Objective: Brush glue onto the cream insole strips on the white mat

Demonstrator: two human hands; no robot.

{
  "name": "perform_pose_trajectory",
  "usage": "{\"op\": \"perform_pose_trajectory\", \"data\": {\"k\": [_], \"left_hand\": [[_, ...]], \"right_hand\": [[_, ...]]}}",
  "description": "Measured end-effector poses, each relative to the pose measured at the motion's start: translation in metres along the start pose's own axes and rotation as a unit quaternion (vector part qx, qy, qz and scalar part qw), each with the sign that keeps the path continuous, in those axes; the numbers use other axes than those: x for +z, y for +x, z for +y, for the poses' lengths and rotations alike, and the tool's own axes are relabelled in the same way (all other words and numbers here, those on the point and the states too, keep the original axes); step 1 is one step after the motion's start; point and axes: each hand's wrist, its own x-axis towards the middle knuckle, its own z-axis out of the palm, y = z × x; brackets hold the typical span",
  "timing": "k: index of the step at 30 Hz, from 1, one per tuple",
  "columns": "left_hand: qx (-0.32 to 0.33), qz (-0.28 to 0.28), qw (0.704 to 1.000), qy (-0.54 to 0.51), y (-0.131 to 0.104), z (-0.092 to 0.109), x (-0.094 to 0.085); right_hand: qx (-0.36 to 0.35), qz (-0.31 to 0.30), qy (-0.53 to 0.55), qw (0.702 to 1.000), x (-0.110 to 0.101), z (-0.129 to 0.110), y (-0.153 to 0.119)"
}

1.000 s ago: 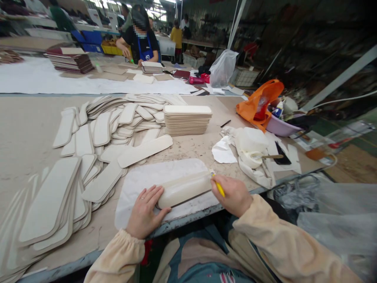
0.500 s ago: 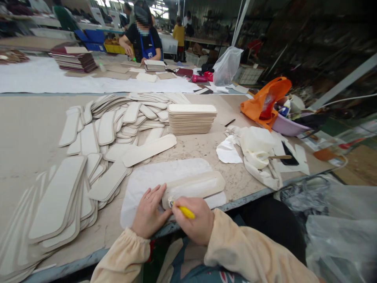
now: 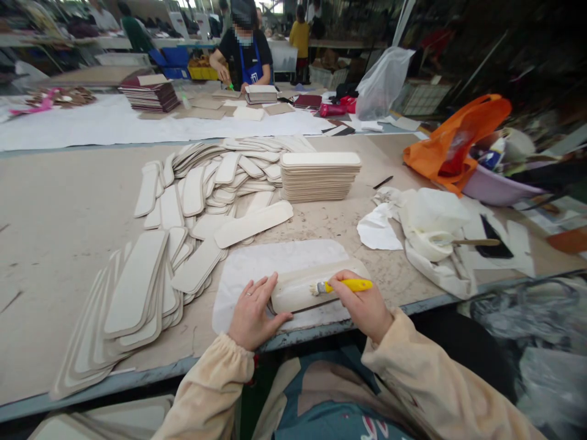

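A cream, rounded-end board piece (image 3: pixel 300 293) lies on a white sheet (image 3: pixel 257 269) at the table's near edge. My left hand (image 3: pixel 254 313) presses flat on the piece's left end, fingers spread. My right hand (image 3: pixel 362 304) grips a yellow-handled brush (image 3: pixel 342 286), whose bristles rest on the middle of the piece. Its surface looks wet and glossy.
Many similar cream pieces (image 3: pixel 183 214) lie fanned out to the left, and a neat stack (image 3: pixel 320 176) stands behind. A white bag with a pot and stick (image 3: pixel 431 235), an orange bag (image 3: pixel 452 143) and a purple basin (image 3: pixel 498 189) sit at right. Another person (image 3: pixel 245 52) works at the far table.
My right hand swept the brush from the piece's right end to its left end, then back to the middle. The view shifted slightly right; my left hand stayed on the piece.
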Motion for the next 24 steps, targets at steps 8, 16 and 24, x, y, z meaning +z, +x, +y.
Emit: {"op": "perform_pose_trajectory", "data": {"k": [8, 16, 24], "left_hand": [[0.0, 0.003, 1.0, -0.008, 0.001, 0.001, 0.0], [0.0, -0.002, 1.0, 0.007, 0.001, 0.001, 0.001], [0.014, 0.007, 0.999, 0.033, 0.0, 0.0, 0.002]], "right_hand": [[0.024, -0.076, 0.132, 0.988, 0.048, 0.0, 0.008], [0.025, -0.043, 0.091, 0.995, 0.025, -0.003, 0.005], [0.017, -0.071, 0.068, 0.995, 0.017, 0.01, -0.003]]}}
